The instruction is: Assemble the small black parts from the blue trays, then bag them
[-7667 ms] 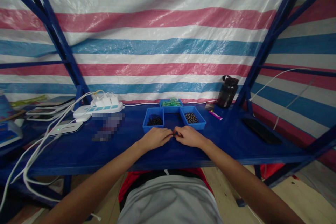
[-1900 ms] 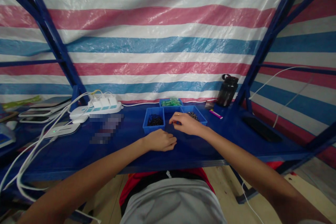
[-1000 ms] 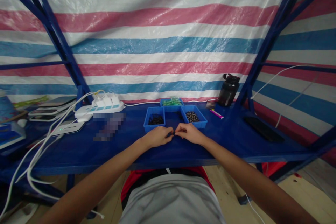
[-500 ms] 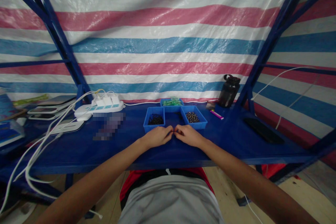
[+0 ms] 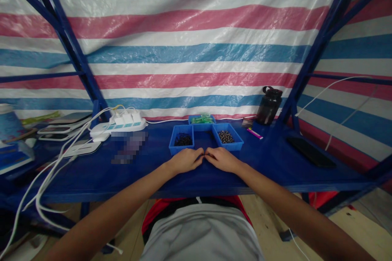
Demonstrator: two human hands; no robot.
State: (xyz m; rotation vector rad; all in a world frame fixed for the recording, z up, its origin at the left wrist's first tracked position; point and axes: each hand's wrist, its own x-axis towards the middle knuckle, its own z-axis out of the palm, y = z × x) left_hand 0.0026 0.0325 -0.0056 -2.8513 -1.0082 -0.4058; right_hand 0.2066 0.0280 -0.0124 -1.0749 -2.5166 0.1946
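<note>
My left hand (image 5: 187, 160) and my right hand (image 5: 223, 160) meet fingertip to fingertip just above the blue table (image 5: 263, 163). Both are closed in a pinch, and whatever lies between the fingers is too small and hidden to name. Behind my left hand stands a blue bin (image 5: 172, 142) with small black pieces (image 5: 183, 140) in it. Another blue bin (image 5: 238, 146), beyond my right hand, holds small metallic-looking pieces (image 5: 226, 136). Farther back, a third blue bin (image 5: 192, 121) contains green packets (image 5: 203, 119).
A dark bottle (image 5: 268, 106) stands at the back right near a pink-purple lighter-like item (image 5: 255, 133). A black phone-like slab (image 5: 310, 152) lies at right. At left are a white power strip (image 5: 122, 125), loose white cables (image 5: 50, 175) and stacked devices (image 5: 64, 126). Blue frame posts (image 5: 303, 69) rise at both sides.
The whole view has shifted slightly, so things appear a little farther right. Both hands stay pinched together at the same place before the bins.
</note>
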